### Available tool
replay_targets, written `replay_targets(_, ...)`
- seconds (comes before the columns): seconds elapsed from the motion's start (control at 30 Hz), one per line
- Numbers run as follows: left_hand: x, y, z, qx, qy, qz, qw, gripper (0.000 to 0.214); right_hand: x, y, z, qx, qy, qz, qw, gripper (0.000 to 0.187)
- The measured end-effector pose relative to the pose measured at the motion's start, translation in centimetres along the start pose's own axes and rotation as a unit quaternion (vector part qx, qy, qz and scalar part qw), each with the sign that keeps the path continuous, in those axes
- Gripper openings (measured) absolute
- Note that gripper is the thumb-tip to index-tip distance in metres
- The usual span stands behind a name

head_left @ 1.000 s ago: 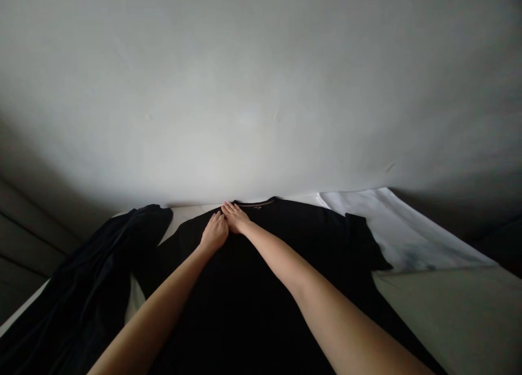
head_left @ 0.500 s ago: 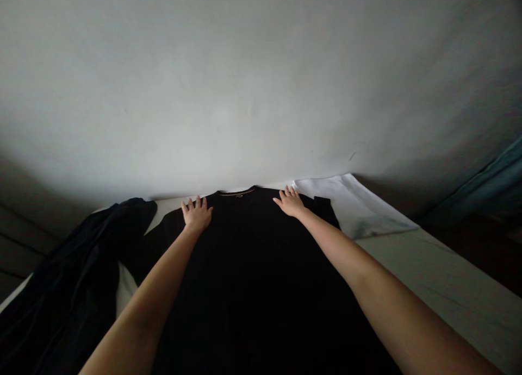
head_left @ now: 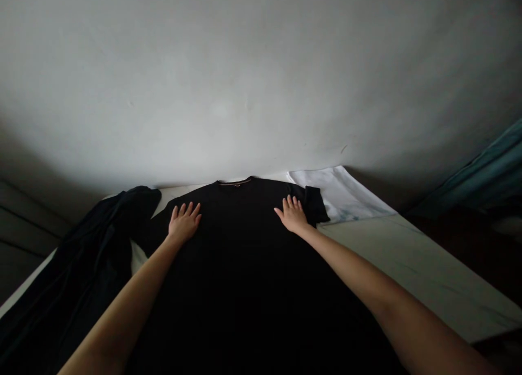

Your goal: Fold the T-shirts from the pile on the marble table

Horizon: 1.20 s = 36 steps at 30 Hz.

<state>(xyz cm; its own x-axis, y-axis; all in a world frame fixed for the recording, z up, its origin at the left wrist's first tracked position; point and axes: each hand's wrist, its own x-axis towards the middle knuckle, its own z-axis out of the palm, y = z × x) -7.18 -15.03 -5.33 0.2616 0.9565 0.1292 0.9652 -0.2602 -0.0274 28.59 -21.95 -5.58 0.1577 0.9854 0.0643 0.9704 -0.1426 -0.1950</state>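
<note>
A black T-shirt (head_left: 240,250) lies spread flat on a pale surface (head_left: 411,266), its collar toward the wall. My left hand (head_left: 183,223) rests flat on the shirt's left shoulder, fingers stretched out and apart. My right hand (head_left: 292,215) lies flat on the right shoulder, just inside the short sleeve, fingers also spread. Neither hand holds anything.
A dark crumpled garment (head_left: 81,266) lies to the left of the shirt. A white folded cloth (head_left: 338,193) sits at the back right against the wall (head_left: 261,76). A teal curtain (head_left: 485,174) hangs at the far right.
My hands went from together at the collar out to both shoulders, then slid a little toward me and farther apart over the shirt.
</note>
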Motion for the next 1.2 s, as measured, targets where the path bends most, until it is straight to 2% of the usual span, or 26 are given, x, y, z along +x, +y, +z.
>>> replay_targets(0.03,-0.7,1.6,-0.3,-0.002,0.011,-0.006,1.0,0.055,-0.7,-1.8,0.0,0.001,0.014,0.008,1.0,0.062)
replay_targets(0.07,-1.6,3.7,-0.5,-0.012,0.021,-0.004,1.0,0.056,-1.6,-4.1,0.2,0.01,0.024,-0.015,1.0,0.06)
replay_targets(0.13,-3.9,8.4,-0.5,-0.054,0.016,0.031,0.998,0.056,-4.1,-8.8,1.0,0.045,0.006,-0.116,0.992,0.055)
replay_targets(0.17,-5.2,10.2,-0.3,-0.07,0.009,0.055,0.996,0.056,-5.6,-10.6,1.5,0.06,-0.005,-0.132,0.989,0.053)
replay_targets(0.23,-8.1,12.0,0.1,-0.074,0.006,0.09,0.993,0.054,-8.5,-11.9,2.2,0.071,-0.02,-0.147,0.986,0.054)
replay_targets(0.3,-11.1,10.4,0.5,-0.056,0.014,0.1,0.993,0.052,-11.1,-9.8,2.2,0.058,-0.021,-0.149,0.987,0.056)
replay_targets(0.37,-14.1,6.3,0.7,-0.035,0.02,0.088,0.995,0.052,-13.1,-5.2,1.5,0.028,-0.016,-0.125,0.992,0.058)
replay_targets(0.43,-16.6,1.9,0.7,-0.021,0.024,0.068,0.997,0.053,-14.5,-0.2,0.4,-0.011,-0.007,-0.054,0.998,0.059)
replay_targets(0.5,-18.4,-0.6,0.5,-0.012,0.025,0.051,0.998,0.054,-15.4,2.9,-0.5,-0.037,0.002,0.014,0.999,0.06)
replay_targets(0.57,-19.1,0.2,0.1,-0.003,0.019,0.034,0.999,0.054,-15.8,2.7,-1.1,-0.049,0.01,0.064,0.997,0.061)
replay_targets(0.63,-18.7,3.7,-0.6,-0.007,0.015,0.046,0.999,0.054,-16.1,-0.6,-1.2,-0.043,0.014,0.056,0.997,0.061)
replay_targets(0.67,-18.3,5.8,-1.0,-0.019,0.016,0.074,0.997,0.054,-16.3,-2.8,-1.1,-0.03,0.012,0.02,0.999,0.059)
replay_targets(0.73,-17.5,9.2,-1.6,-0.044,0.013,0.136,0.99,0.054,-17.4,-6.7,-0.6,0.01,-0.008,-0.106,0.994,0.057)
replay_targets(0.8,-17.4,10.0,-1.8,-0.045,0.003,0.162,0.986,0.053,-19.2,-8.4,0.2,0.043,-0.025,-0.209,0.977,0.054)
replay_targets(0.87,-18.4,7.6,-1.5,-0.026,-0.002,0.144,0.989,0.051,-21.4,-6.8,0.9,0.05,-0.006,-0.22,0.974,0.051)
replay_targets(0.97,-21.1,1.1,-0.4,-0.007,0.014,0.092,0.996,0.051,-23.8,0.0,1.4,0.031,0.075,-0.114,0.99,0.05)
replay_targets(1.03,-22.5,-1.9,0.0,-0.001,0.024,0.059,0.998,0.051,-23.9,4.8,1.2,0.035,0.154,-0.029,0.987,0.05)
replay_targets(1.1,-22.6,-2.3,-0.3,0.013,0.032,0.037,0.999,0.051,-22.4,8.0,0.6,0.042,0.209,0.041,0.976,0.048)
replay_targets(1.17,-21.2,0.0,-1.0,0.021,0.037,0.045,0.998,0.049,-19.8,9.2,-0.5,0.05,0.204,0.098,0.973,0.044)
replay_targets(1.2,-20.1,1.8,-1.5,0.015,0.039,0.066,0.997,0.048,-18.4,9.1,-1.1,0.055,0.175,0.128,0.975,0.042)
